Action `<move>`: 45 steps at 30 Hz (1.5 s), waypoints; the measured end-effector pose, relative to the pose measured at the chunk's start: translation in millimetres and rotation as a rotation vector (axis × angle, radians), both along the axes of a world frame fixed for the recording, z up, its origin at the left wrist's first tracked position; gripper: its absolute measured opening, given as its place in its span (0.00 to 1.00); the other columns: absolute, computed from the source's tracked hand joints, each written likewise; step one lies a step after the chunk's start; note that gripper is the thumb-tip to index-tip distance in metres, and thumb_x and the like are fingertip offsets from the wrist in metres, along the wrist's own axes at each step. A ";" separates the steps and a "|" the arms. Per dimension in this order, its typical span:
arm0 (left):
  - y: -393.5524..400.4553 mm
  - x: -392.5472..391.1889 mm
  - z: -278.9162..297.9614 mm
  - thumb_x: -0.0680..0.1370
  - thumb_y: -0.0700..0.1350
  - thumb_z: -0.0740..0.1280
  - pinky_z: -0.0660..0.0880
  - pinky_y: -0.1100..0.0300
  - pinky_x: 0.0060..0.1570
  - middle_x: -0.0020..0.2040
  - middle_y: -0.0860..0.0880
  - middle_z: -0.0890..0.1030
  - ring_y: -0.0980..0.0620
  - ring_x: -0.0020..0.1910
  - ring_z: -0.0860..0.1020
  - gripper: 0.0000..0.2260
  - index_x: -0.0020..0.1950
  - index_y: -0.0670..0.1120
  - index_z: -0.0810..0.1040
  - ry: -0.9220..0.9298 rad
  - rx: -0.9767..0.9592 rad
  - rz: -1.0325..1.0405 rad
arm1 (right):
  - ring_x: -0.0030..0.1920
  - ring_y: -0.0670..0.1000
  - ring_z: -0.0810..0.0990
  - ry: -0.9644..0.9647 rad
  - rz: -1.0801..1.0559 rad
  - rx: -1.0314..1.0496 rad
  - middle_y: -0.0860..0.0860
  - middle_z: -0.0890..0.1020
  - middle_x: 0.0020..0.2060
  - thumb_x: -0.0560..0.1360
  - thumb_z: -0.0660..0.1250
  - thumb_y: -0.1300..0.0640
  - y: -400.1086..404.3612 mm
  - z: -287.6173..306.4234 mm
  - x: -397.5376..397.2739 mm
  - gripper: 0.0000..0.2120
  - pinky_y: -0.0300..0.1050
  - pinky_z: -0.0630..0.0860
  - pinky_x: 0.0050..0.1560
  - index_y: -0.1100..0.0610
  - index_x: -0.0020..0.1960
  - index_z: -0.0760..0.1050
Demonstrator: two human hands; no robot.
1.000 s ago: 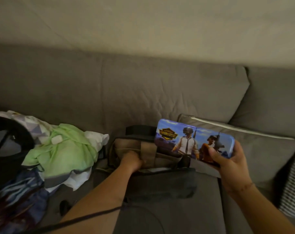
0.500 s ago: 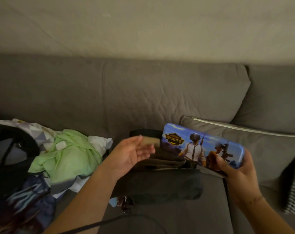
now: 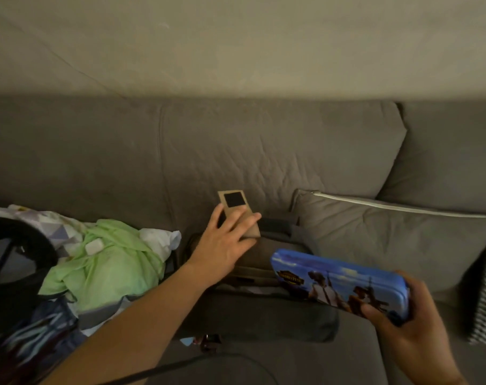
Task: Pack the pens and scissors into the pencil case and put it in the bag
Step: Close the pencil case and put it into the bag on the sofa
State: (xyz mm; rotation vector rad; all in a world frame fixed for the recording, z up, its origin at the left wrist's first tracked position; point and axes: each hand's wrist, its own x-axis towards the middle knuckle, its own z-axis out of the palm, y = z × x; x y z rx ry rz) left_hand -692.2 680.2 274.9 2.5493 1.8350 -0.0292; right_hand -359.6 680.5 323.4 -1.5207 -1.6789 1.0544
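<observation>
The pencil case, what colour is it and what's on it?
Blue, with printed game characters and a gold badge; the pencil case shows in the head view.

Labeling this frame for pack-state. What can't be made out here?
- Pencil case contents: lid shut, head view; pens and scissors unseen.
- Bag opening: dark, partly behind the left hand lifting its tan flap.
- Right hand grip: fingers behind the case.
- Small item at the bag's front: blurred.
</observation>
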 end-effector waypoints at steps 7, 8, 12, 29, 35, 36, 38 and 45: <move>-8.2 5.8 -22.9 0.63 0.57 0.77 0.36 0.28 0.67 0.79 0.44 0.40 0.35 0.76 0.41 0.43 0.74 0.55 0.62 0.228 -0.123 0.168 | 0.39 0.30 0.78 -0.127 0.117 0.111 0.31 0.80 0.39 0.58 0.79 0.67 3.6 19.4 -9.5 0.40 0.21 0.69 0.39 0.28 0.51 0.69; -10.2 3.5 -24.5 0.63 0.59 0.76 0.35 0.29 0.66 0.78 0.43 0.37 0.35 0.76 0.39 0.44 0.75 0.55 0.59 0.235 -0.122 0.162 | 0.40 0.29 0.77 -0.158 0.154 0.173 0.34 0.80 0.37 0.59 0.80 0.65 7.1 23.9 -15.9 0.35 0.21 0.69 0.40 0.33 0.52 0.70; -14.3 -1.0 -18.5 0.63 0.66 0.72 0.30 0.31 0.65 0.76 0.44 0.29 0.36 0.75 0.34 0.47 0.77 0.55 0.55 0.265 -0.168 0.142 | 0.41 0.39 0.76 -0.286 0.366 0.329 0.41 0.77 0.41 0.64 0.73 0.56 31.3 33.5 -52.0 0.24 0.21 0.67 0.45 0.49 0.57 0.70; -19.8 -7.1 -21.8 0.59 0.67 0.73 0.35 0.31 0.67 0.78 0.46 0.38 0.33 0.76 0.42 0.49 0.76 0.58 0.56 0.111 -0.054 0.258 | 0.66 0.59 0.71 -0.949 1.076 -0.152 0.57 0.70 0.68 0.75 0.62 0.54 69.8 -63.9 -158.6 0.30 0.49 0.66 0.68 0.48 0.74 0.56; -13.5 -11.3 -27.4 0.59 0.63 0.76 0.37 0.29 0.68 0.77 0.45 0.33 0.33 0.76 0.40 0.51 0.76 0.58 0.53 0.126 -0.040 0.241 | 0.62 0.58 0.74 -1.089 1.121 -0.363 0.57 0.75 0.64 0.75 0.63 0.55 94.3 -86.6 -178.5 0.22 0.51 0.69 0.65 0.53 0.69 0.68; -12.3 -12.0 -27.8 0.59 0.63 0.77 0.38 0.29 0.68 0.77 0.45 0.33 0.33 0.76 0.40 0.52 0.77 0.58 0.53 0.125 -0.036 0.243 | 0.62 0.57 0.74 -1.132 1.126 -0.390 0.56 0.75 0.65 0.76 0.63 0.53 97.9 -95.7 -182.0 0.21 0.51 0.69 0.66 0.54 0.68 0.69; -11.5 -11.4 -27.5 0.59 0.61 0.78 0.39 0.29 0.68 0.78 0.44 0.34 0.33 0.76 0.41 0.52 0.77 0.58 0.52 0.124 -0.040 0.241 | 0.64 0.57 0.72 -1.179 1.117 -0.446 0.56 0.73 0.67 0.77 0.62 0.47 99.9 -110.7 -186.9 0.23 0.51 0.66 0.67 0.55 0.70 0.68; -14.2 -11.1 -24.4 0.65 0.58 0.74 0.37 0.31 0.69 0.79 0.45 0.43 0.35 0.76 0.43 0.43 0.76 0.56 0.58 0.047 0.019 0.180 | 0.62 0.56 0.73 -1.067 1.019 -0.451 0.54 0.74 0.64 0.75 0.65 0.44 110.1 -111.0 -194.3 0.24 0.53 0.68 0.65 0.52 0.67 0.69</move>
